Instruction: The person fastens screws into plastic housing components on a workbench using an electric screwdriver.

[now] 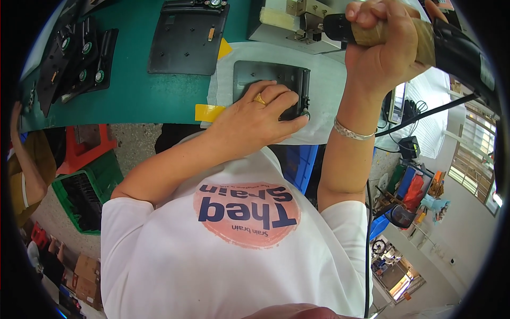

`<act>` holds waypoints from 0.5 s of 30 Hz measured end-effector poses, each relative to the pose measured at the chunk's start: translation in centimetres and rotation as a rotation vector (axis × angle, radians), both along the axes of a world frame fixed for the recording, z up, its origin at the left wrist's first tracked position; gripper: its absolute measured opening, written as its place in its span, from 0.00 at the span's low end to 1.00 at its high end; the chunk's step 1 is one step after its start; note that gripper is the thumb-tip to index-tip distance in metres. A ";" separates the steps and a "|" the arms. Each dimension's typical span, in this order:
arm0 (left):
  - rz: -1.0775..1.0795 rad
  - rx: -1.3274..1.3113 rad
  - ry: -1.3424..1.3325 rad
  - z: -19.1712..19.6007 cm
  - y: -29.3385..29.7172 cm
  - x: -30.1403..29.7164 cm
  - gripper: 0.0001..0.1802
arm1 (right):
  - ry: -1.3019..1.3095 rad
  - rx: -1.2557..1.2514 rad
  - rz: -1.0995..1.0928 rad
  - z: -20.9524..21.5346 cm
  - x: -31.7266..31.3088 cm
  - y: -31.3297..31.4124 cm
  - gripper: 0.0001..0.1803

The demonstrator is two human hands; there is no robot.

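Observation:
My left hand (260,109) lies over a black plastic panel (260,72), its fingers bent on the surface and its thumb along the lower right edge. Beneath the panel is a white sheet (226,85) on the green work surface. My right hand (388,45) is wrapped round an electric screwdriver (369,33), black with a brown taped grip. The tool is held nearly level, with its front end pointing left at a metal box with a small fixture (297,24). Whether its tip touches the fixture is too small to tell.
Another black panel (183,50) lies beyond my left hand. Several more black panels (79,58) with green round parts are stacked far left. Yellow tape (210,112) marks the sheet's edge. A black cable (425,114) runs from the tool. A green crate (87,196) stands lower left, near another person's arm (29,159).

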State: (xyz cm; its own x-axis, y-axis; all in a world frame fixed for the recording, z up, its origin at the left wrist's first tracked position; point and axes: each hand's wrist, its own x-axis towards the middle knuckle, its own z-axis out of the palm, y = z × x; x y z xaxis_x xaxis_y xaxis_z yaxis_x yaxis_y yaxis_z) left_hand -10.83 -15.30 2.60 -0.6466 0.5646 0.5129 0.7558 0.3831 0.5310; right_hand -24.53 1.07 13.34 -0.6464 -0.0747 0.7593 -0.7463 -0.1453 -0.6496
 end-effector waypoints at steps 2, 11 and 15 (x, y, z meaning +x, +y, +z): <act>0.005 -0.016 0.000 0.0 -0.1 -0.1 0.19 | -0.204 -0.130 -0.273 1.9 2.3 -3.6 0.31; -0.012 0.012 -0.018 -0.2 0.0 -0.2 0.27 | -0.106 -0.144 -0.260 1.8 2.6 -2.7 0.30; -0.007 0.012 -0.013 -0.1 0.0 -0.3 0.27 | -0.114 -0.126 -0.277 1.6 2.2 -2.7 0.30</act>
